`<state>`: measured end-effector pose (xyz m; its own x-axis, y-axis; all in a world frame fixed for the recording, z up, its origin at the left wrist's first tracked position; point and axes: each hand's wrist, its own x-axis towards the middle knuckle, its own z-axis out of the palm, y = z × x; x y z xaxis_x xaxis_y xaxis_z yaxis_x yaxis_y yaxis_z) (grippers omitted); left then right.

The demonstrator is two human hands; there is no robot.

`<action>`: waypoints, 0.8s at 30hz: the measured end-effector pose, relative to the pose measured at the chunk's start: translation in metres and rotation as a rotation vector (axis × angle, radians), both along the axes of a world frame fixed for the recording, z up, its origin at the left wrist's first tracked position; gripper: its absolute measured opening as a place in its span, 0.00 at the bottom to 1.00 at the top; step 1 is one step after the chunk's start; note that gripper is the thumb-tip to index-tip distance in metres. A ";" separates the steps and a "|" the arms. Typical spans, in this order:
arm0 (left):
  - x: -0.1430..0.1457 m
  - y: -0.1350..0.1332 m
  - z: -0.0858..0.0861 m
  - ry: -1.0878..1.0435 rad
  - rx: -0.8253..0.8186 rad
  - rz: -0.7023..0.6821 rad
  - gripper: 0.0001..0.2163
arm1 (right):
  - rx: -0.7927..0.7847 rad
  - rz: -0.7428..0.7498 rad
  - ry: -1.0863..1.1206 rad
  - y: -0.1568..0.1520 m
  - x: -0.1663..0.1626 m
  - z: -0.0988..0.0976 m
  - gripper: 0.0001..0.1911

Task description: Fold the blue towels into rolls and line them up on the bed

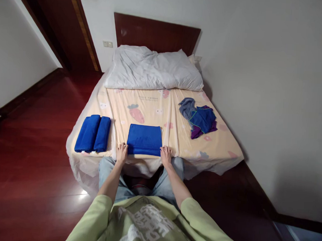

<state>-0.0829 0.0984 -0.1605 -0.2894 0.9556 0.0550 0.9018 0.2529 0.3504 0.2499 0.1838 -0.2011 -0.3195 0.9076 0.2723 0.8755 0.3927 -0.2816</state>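
Observation:
In front of me a blue towel [145,137] lies folded into a rectangle near the bed's front edge, with a narrow fold along its near side. My left hand [122,152] is closed on its near left corner. At the near right corner, my right hand [165,155] grips the same towel, fingers bent over the edge. To the left rest more folded blue towels [92,133], side by side and partly overlapping. Further right sits a loose heap of crumpled cloths [202,119] in blue, purple and grey.
The bed [150,109] has a pale yellow sheet printed with carrots. A white quilt [155,69] is bunched below the dark wooden headboard [155,33]. Walls stand to the right and behind; a dark door [58,23] is at the far left, above a reddish wood floor [30,156].

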 end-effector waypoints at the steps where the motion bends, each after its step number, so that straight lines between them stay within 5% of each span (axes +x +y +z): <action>1: -0.005 -0.001 -0.003 0.032 0.033 -0.096 0.17 | 0.001 0.094 -0.065 0.001 0.004 0.002 0.22; 6: -0.025 -0.012 -0.027 0.092 0.014 -0.489 0.25 | -0.036 0.391 -0.228 -0.010 0.020 0.005 0.32; 10: -0.029 -0.025 -0.038 0.104 0.031 -0.512 0.31 | -0.057 0.369 -0.186 -0.025 0.025 0.003 0.34; 16: -0.028 -0.015 -0.028 0.108 -0.050 -0.484 0.33 | -0.113 0.397 -0.194 -0.011 0.025 0.006 0.33; 24: -0.045 -0.009 -0.033 0.177 -0.055 -0.690 0.28 | -0.098 0.520 -0.170 0.000 0.035 0.002 0.36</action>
<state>-0.1278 0.0898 -0.1934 0.3907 0.9205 -0.0084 0.9048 -0.3823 0.1873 0.2850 0.1838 -0.1995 -0.7643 0.6371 0.0999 0.6097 0.7643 -0.2100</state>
